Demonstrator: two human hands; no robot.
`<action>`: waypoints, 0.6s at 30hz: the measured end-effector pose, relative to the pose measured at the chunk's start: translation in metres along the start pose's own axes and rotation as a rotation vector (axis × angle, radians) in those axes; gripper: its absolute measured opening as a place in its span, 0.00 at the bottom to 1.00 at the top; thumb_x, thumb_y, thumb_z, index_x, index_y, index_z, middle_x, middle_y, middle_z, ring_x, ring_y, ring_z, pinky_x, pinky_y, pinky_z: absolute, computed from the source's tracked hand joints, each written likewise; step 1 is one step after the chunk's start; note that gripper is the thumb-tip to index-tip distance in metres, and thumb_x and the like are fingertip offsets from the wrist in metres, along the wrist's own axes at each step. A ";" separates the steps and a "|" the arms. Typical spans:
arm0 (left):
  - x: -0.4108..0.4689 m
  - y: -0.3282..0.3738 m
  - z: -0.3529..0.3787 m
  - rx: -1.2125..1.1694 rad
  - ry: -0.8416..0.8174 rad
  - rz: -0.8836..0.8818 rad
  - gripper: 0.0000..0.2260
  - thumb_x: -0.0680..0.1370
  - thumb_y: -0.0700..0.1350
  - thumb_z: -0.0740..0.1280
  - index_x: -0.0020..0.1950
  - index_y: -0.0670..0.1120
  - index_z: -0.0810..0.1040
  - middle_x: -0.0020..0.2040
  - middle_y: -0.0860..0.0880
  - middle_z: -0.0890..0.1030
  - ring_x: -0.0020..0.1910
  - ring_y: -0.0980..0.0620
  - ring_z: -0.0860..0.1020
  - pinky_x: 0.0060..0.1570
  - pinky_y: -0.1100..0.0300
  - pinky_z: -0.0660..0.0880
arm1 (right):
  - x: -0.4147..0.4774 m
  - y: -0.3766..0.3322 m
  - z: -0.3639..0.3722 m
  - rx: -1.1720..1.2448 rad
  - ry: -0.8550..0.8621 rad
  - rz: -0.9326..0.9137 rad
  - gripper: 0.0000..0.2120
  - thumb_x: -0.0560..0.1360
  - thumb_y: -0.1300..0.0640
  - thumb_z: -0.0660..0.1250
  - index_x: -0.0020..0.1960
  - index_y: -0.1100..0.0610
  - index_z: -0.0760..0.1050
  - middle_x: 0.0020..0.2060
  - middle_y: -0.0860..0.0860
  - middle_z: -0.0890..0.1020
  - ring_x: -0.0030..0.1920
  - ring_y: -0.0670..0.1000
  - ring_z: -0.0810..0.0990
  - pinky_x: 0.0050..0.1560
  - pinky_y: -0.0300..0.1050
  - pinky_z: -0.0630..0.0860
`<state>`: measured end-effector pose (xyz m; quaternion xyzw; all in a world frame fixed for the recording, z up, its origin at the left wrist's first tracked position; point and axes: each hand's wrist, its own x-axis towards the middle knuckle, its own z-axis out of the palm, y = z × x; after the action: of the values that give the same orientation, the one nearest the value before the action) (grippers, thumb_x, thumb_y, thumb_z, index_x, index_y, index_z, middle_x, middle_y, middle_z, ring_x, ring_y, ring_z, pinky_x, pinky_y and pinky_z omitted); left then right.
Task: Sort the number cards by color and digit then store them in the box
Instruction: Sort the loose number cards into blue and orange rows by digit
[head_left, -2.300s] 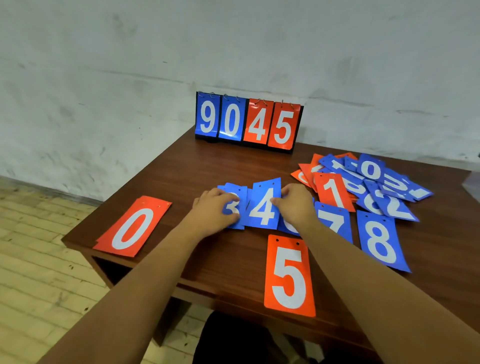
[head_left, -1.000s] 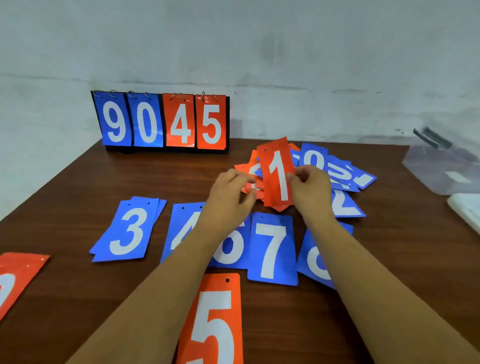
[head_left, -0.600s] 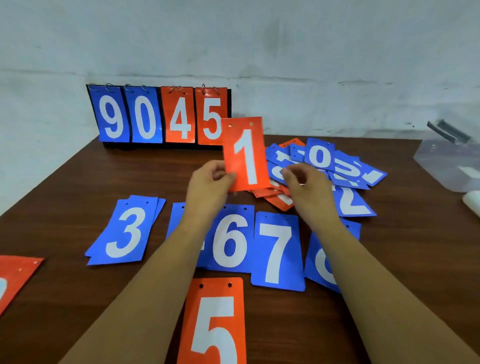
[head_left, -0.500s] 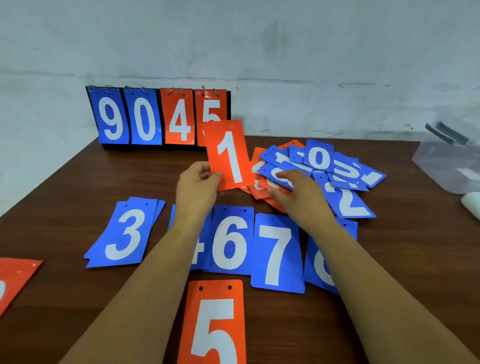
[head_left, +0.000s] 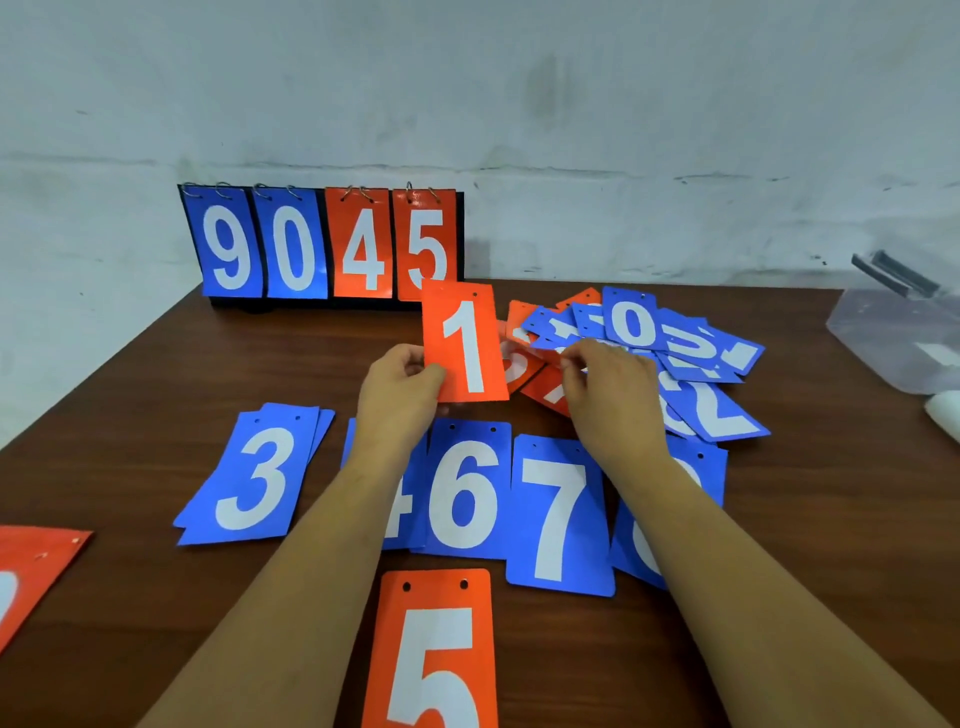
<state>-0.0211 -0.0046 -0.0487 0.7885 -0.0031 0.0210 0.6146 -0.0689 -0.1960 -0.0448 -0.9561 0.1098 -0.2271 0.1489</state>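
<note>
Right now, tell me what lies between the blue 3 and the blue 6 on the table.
Head view: a blue 4 card, mostly hidden under the left forearm, lies between the blue 3 and the blue 6.

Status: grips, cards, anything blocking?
Left grip pinches orange 1 card, held up. Right grip at mixed pile, hold unclear. Box far right, unobstructed.

Scoreboard (head_left: 322, 244) reads 9045; cards: orange 1 (head_left: 467, 343), orange 5 (head_left: 436, 649), blue 3 (head_left: 254, 478), blue 6 (head_left: 467, 493), blue 7 (head_left: 561, 514).
</note>
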 end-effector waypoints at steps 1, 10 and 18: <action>0.000 0.000 0.000 0.004 -0.006 -0.006 0.06 0.81 0.46 0.64 0.57 0.49 0.76 0.48 0.55 0.80 0.46 0.54 0.81 0.39 0.61 0.79 | -0.001 0.000 -0.002 0.056 0.045 0.030 0.11 0.81 0.51 0.58 0.58 0.52 0.76 0.51 0.50 0.82 0.55 0.51 0.78 0.64 0.52 0.70; -0.001 0.002 -0.001 -0.062 -0.040 -0.099 0.04 0.81 0.45 0.63 0.55 0.46 0.74 0.50 0.51 0.79 0.46 0.51 0.82 0.37 0.58 0.82 | -0.010 -0.002 -0.009 0.385 0.479 0.060 0.10 0.80 0.53 0.63 0.56 0.54 0.80 0.51 0.51 0.78 0.52 0.49 0.75 0.52 0.46 0.75; -0.005 0.015 -0.001 -0.237 -0.114 -0.258 0.10 0.82 0.38 0.60 0.61 0.50 0.69 0.48 0.45 0.83 0.37 0.46 0.86 0.36 0.57 0.82 | -0.023 -0.018 -0.015 0.527 0.362 0.001 0.14 0.81 0.47 0.59 0.60 0.50 0.78 0.46 0.45 0.83 0.44 0.43 0.80 0.43 0.35 0.77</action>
<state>-0.0261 -0.0070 -0.0339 0.7042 0.0609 -0.1034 0.6998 -0.0937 -0.1765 -0.0349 -0.8287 0.0722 -0.4140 0.3697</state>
